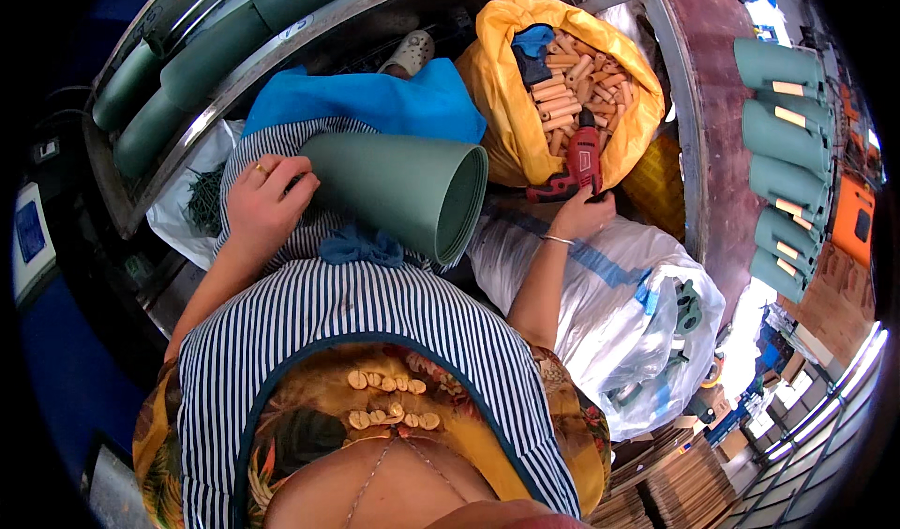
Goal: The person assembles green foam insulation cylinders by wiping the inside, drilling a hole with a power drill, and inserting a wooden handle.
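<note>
A green rolled sheet tube (403, 191) lies across my lap on the striped apron. My left hand (265, 203) grips its left end, fingers curled over the rim. My right hand (583, 215) reaches out to the right and holds a red power drill (577, 158) by its handle. The drill rests at the mouth of a yellow sack (502, 88) filled with several short orange cylinders (572, 83). A blue cloth (375, 98) lies on my knees behind the tube.
A metal rack (234, 60) with more green rolls runs along the upper left. Green tubes (783, 135) stand in a row on the brown board at right. A clear plastic bag (619, 313) with green parts lies by my right side. Stacked cardboard (675, 482) sits at lower right.
</note>
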The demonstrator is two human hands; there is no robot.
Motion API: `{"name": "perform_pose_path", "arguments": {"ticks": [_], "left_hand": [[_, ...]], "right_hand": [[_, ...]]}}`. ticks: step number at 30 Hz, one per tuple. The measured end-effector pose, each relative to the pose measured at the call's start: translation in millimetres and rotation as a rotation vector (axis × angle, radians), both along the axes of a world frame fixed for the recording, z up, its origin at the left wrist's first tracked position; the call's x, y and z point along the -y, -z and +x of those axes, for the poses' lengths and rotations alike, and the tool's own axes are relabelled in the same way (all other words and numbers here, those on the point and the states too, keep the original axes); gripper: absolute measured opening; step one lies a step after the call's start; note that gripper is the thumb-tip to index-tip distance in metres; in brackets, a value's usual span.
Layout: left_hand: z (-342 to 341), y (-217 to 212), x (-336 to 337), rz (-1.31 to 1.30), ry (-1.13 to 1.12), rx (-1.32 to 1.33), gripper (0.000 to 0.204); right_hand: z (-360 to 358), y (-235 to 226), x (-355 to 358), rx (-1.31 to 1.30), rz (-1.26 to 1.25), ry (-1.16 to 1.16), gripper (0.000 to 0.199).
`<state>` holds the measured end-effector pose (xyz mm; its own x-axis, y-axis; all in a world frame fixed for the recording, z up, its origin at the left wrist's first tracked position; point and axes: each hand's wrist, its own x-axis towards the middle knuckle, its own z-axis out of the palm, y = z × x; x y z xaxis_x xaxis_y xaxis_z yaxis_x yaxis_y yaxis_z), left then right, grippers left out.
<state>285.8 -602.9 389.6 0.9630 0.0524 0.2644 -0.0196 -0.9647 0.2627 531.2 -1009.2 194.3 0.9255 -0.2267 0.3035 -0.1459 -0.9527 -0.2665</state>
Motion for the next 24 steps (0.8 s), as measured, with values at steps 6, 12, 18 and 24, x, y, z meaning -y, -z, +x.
{"name": "perform_pose_path", "arguments": {"ticks": [6, 12, 18, 24], "left_hand": [[-3.5, 7.5, -5.4, -0.267, -0.136, -0.172, 0.022], [2.5, -23.1, -30.3, -0.700, -0.222, -0.324, 0.025], [-15.0, -8.4, -25.7, -0.167, 0.005, -0.177, 0.019], [-14.2, -15.6, -16.6, -0.296, -0.054, -0.232, 0.021]], "right_hand": [[83.8, 25.2, -55.8, -0.401, -0.260, -0.538, 0.031], [112.3, 70.5, -49.0, -0.700, -0.340, -0.319, 0.032], [57.0, -88.4, -99.7, -0.046, 0.383, -0.536, 0.035], [-93.5, -233.2, -167.2, -0.203, 1.454, -0.621, 0.033]]}}
